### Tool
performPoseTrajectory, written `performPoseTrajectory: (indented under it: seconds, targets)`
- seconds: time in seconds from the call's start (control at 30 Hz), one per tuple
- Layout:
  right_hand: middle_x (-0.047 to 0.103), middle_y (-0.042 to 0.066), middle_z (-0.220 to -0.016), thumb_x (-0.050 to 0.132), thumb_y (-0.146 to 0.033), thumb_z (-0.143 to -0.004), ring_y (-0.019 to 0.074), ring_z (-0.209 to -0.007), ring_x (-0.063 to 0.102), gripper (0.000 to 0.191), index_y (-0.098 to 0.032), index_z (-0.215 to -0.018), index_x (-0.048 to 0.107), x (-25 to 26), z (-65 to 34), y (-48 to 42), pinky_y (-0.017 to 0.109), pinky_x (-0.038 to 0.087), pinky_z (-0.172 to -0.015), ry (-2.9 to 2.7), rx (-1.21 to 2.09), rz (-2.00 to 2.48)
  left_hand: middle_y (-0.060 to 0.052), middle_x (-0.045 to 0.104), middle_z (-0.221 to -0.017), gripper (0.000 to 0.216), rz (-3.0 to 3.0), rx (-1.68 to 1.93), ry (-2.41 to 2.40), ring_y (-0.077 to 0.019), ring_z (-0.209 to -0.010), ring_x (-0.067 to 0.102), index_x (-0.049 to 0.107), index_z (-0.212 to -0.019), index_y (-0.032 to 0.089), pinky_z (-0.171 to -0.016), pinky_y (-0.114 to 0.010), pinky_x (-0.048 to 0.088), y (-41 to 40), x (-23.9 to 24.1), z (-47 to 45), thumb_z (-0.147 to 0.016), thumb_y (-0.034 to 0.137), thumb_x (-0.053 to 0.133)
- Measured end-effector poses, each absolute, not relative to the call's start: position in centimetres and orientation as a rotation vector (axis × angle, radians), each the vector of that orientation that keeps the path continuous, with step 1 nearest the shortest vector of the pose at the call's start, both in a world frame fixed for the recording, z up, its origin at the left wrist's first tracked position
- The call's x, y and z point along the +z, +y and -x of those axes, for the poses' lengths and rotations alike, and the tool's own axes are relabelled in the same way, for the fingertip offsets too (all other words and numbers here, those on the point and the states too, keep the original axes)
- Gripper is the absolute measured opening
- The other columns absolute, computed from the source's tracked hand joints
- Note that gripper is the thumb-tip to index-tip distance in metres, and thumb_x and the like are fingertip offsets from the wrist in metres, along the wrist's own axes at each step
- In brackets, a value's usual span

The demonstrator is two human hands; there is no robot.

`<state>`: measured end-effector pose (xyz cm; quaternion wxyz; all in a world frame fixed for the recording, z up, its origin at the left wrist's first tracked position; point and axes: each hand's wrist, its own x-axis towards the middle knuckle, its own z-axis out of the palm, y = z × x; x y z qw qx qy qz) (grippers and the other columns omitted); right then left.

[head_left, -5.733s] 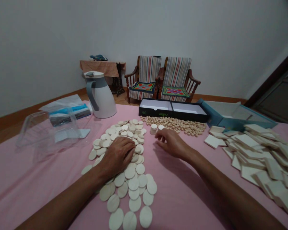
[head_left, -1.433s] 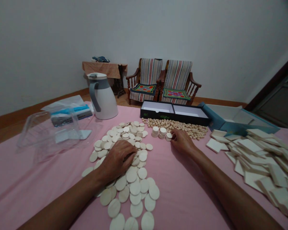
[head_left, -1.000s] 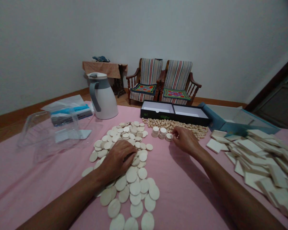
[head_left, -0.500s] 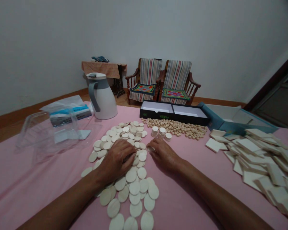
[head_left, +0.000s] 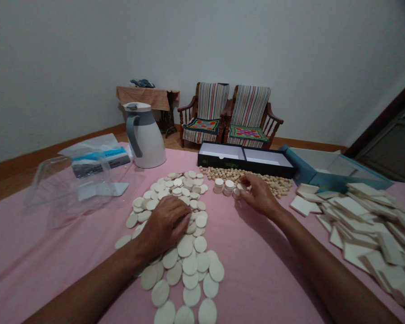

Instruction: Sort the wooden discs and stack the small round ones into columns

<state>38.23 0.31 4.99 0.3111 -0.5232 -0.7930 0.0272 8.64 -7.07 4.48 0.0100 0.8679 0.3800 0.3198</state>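
Observation:
Pale round wooden discs (head_left: 190,265) lie in a long loose pile down the middle of the pink cloth. On this pile rests my left hand (head_left: 168,220), its fingers curled and pressed together; whatever is under them is hidden. My right hand (head_left: 259,194) pinches a wooden disc (head_left: 240,186) between thumb and fingers, right over the third small stack of discs (head_left: 236,194). Two neighbouring stacks, the left one (head_left: 218,185) and the middle one (head_left: 228,187), stand upright beside it.
Small wooden cubes (head_left: 219,173) spread before a black two-part box (head_left: 219,160). A blue box (head_left: 324,168) and a heap of square wooden tiles (head_left: 361,229) are on the right. A white jug (head_left: 150,144), clear plastic trays (head_left: 50,180) and a blue carton (head_left: 103,159) stand left.
My right hand has moved right and away from me, carrying a disc from beside the pile to the third stack. My left hand stays where it was.

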Motion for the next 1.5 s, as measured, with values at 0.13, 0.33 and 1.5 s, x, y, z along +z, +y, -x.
performPoseTrajectory:
  seconds: [0.13, 0.33, 1.5]
  targets:
    - [0.06, 0.006, -0.084, 0.054, -0.026, -0.076, 0.0191, -0.079, 0.051, 0.017, -0.016, -0.088, 0.062, 3.8, -38.3, 0.7, 0.028, 0.036, -0.069, -2.124, 0.026, 1.459, -0.007, 0.064, -0.082, 0.015, -2.7, 1.01, 1.195, -0.0188, -0.081, 0.056, 0.063, -0.085, 0.016, -0.08, -0.038, 0.044, -7.1, 4.6, -8.6, -0.087, 0.016, 0.048]
    - [0.057, 0.006, -0.081, 0.057, -0.029, -0.077, 0.0179, -0.076, 0.05, 0.015, -0.016, -0.081, 0.064, 3.3, -37.9, 0.7, 0.027, 0.035, -0.066, -2.094, 0.064, 1.549, -0.007, 0.064, -0.083, 0.015, -2.698, 1.0, 1.192, -0.0188, -0.082, 0.056, 0.062, -0.085, 0.016, -0.081, -0.038, 0.044, -7.1, 4.5, -8.6, -0.088, 0.016, 0.048]
    - [0.05, 0.002, -0.092, 0.053, -0.01, -0.073, 0.0147, -0.081, 0.047, 0.024, -0.02, -0.095, 0.051, 4.2, -30.3, -6.2, 0.028, 0.04, -0.071, -2.4, 0.622, 0.89, -0.005, 0.063, -0.082, 0.014, -2.694, 0.96, 1.218, -0.0187, -0.082, 0.054, 0.062, -0.085, 0.016, -0.08, -0.037, 0.041, -7.1, 4.3, -8.5, -0.088, 0.016, 0.048]
